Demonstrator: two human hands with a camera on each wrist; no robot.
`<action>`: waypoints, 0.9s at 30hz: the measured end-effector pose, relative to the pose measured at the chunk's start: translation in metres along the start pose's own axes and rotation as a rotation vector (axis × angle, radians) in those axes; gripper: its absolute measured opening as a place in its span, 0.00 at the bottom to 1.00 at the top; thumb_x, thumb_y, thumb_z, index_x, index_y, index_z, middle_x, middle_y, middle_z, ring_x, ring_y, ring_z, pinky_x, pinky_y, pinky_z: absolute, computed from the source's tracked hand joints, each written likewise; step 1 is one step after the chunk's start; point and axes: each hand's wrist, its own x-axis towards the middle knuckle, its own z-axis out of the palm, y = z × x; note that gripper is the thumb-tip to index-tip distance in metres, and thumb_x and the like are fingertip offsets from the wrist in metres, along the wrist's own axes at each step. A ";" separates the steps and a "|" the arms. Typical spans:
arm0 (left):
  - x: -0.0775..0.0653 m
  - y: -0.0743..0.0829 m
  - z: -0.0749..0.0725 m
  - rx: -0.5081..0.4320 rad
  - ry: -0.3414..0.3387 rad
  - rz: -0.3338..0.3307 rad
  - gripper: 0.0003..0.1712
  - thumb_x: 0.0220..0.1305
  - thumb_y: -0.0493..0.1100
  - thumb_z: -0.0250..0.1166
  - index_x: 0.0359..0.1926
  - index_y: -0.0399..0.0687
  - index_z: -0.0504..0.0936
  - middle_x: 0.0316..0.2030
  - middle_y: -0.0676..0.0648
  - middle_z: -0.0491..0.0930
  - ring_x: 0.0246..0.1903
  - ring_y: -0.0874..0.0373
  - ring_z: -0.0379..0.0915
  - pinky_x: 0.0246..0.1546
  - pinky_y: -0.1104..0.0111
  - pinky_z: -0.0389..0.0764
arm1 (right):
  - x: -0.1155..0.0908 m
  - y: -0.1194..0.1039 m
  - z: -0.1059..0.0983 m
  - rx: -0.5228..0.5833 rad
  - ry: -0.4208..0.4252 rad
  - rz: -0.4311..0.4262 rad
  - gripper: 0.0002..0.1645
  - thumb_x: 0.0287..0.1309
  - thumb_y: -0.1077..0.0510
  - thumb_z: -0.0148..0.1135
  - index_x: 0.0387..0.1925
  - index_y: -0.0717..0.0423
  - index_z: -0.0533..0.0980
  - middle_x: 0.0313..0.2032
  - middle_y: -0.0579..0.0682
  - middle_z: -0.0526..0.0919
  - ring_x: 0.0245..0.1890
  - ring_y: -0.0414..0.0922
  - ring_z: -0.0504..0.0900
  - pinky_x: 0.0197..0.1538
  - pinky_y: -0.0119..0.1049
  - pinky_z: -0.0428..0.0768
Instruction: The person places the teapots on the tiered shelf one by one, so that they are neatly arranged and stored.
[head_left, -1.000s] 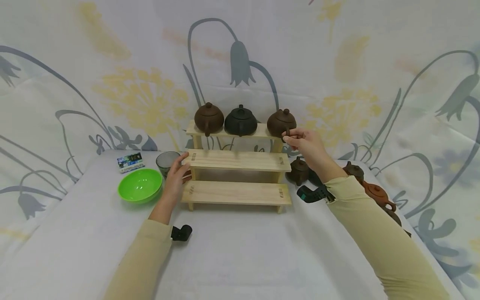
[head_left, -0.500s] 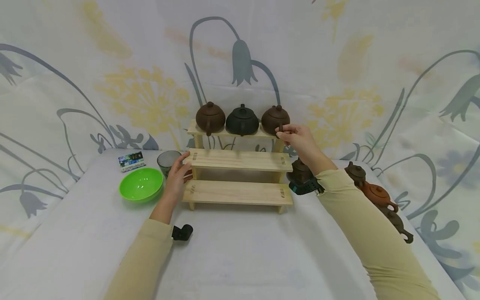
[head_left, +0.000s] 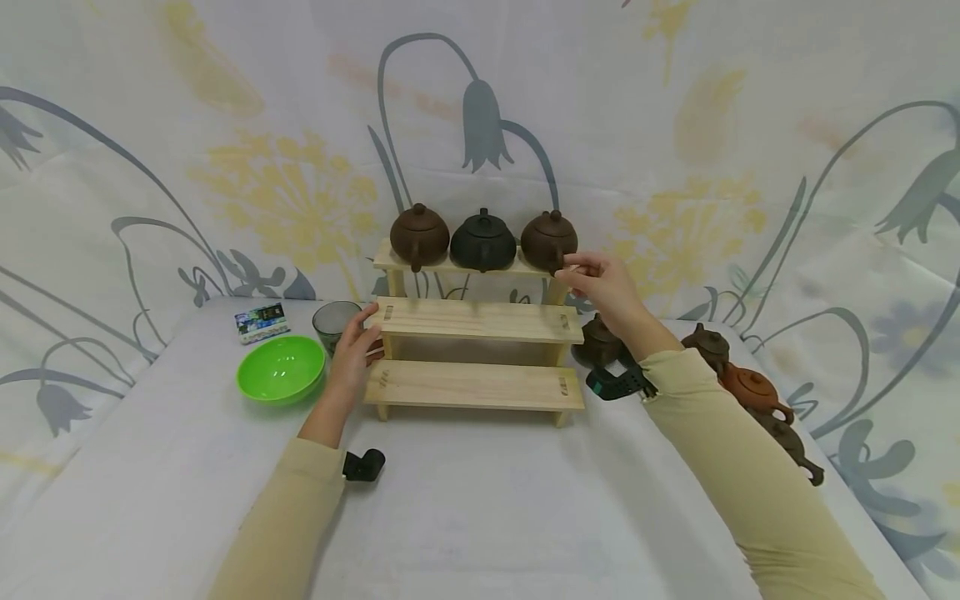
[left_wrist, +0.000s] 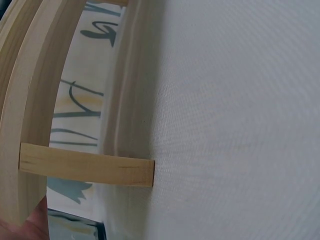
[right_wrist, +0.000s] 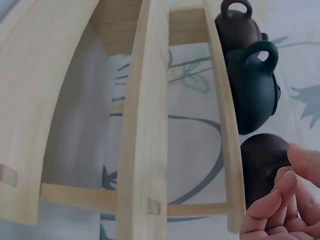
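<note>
A brown teapot [head_left: 549, 240] stands at the right end of the top step of the wooden display stand [head_left: 480, 320], its handle facing me. My right hand [head_left: 603, 292] is right at that handle, thumb and forefinger slightly apart beside it. In the right wrist view the curled fingers [right_wrist: 280, 200] partly cover the teapot [right_wrist: 262, 162]. My left hand [head_left: 348, 354] holds the left end of the stand's middle step. The left wrist view shows only a bit of a finger [left_wrist: 37, 220] behind the wood. A black teapot [head_left: 483, 242] and another brown teapot [head_left: 419, 237] share the top step.
Left of the stand are a green bowl [head_left: 281, 369], a dark glass cup [head_left: 333, 321] and a small printed box [head_left: 261, 323]. Right of it, a dark teapot [head_left: 596, 343] sits near my forearm, with an orange-brown teapot [head_left: 752, 388] among others at the table's right edge.
The right-hand teapot has slid left along the top step, closer to the black one. My right hand went with it, then drew slightly back from its handle. My left hand stayed put.
</note>
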 end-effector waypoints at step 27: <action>0.000 -0.001 -0.001 -0.008 -0.013 0.003 0.26 0.73 0.43 0.43 0.70 0.50 0.56 0.55 0.35 0.64 0.57 0.42 0.62 0.58 0.56 0.61 | -0.042 0.065 -0.034 0.049 0.039 0.151 0.24 0.61 0.58 0.60 0.55 0.68 0.70 0.26 0.42 0.74 0.27 0.41 0.69 0.35 0.32 0.72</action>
